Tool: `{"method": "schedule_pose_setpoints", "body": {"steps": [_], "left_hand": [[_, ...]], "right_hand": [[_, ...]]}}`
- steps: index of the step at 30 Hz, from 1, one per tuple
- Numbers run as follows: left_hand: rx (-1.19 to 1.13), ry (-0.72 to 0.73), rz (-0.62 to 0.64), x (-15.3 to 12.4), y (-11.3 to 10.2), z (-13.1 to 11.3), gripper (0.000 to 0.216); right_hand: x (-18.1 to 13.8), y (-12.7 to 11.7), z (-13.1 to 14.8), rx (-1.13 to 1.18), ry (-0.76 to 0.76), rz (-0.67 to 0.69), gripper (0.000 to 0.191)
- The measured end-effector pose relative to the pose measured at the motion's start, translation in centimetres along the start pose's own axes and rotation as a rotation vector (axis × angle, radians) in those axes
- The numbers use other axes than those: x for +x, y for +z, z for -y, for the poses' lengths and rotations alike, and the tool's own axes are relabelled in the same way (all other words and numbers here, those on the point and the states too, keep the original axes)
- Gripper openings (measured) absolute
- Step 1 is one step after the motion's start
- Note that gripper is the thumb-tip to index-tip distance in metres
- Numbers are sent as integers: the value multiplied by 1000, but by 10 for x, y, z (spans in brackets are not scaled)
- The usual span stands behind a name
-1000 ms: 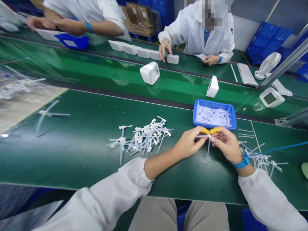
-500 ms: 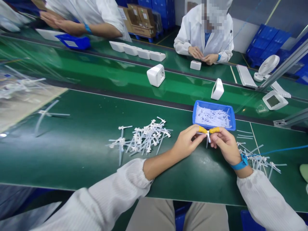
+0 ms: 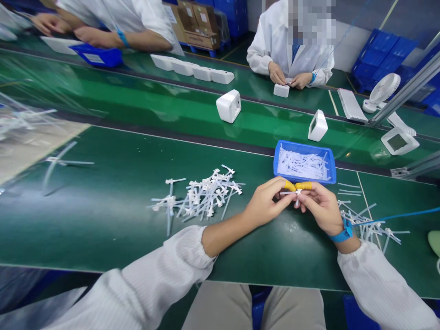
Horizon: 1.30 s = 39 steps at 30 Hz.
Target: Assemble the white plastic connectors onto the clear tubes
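My left hand (image 3: 266, 201) and my right hand (image 3: 321, 206) meet above the green table, both closed in a pinch. Between their fingertips is a small white plastic connector piece (image 3: 299, 192) with thin translucent strips; one strip points left and another downward. Yellow finger cots cover both index fingers, which touch or nearly touch. Just beyond my hands stands a blue tray (image 3: 302, 181) full of short white strips (image 3: 302, 162). Left of my hands lies a pile of white connectors with strips (image 3: 209, 192); another pile (image 3: 369, 227) lies beside my right wrist.
A blue cord (image 3: 395, 214) runs right from my wrist strap (image 3: 343, 233). White device housings (image 3: 228, 106) sit on the green conveyor (image 3: 165, 98) beyond the table. Two co-workers work across it. A metal post (image 3: 405, 87) rises at the right.
My index fingertips have come closer together and the piece between them has turned, a strip now pointing left. The housings on the conveyor have shifted right.
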<state>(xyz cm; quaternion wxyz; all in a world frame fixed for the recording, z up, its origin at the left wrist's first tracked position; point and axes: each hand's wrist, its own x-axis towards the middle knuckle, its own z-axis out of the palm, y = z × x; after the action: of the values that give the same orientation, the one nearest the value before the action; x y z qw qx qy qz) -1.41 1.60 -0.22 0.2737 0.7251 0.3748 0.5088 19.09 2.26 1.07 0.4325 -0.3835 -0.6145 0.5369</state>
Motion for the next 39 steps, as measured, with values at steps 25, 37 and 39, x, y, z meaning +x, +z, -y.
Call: {"method": "schedule_pose_setpoints", "body": {"steps": [25,37,39], "left_hand": [[25,15,44,-5,0,5,21],[-102,9,246,-1,-1,19,36],[-130,29,344,-1,0,19,38]], "right_hand": [[-9,-1,-2,-462,-282,50,19],[-39,-4,52,-740,-619,-130,35],[-63,-20,70,-836,-586,-309,35]]}}
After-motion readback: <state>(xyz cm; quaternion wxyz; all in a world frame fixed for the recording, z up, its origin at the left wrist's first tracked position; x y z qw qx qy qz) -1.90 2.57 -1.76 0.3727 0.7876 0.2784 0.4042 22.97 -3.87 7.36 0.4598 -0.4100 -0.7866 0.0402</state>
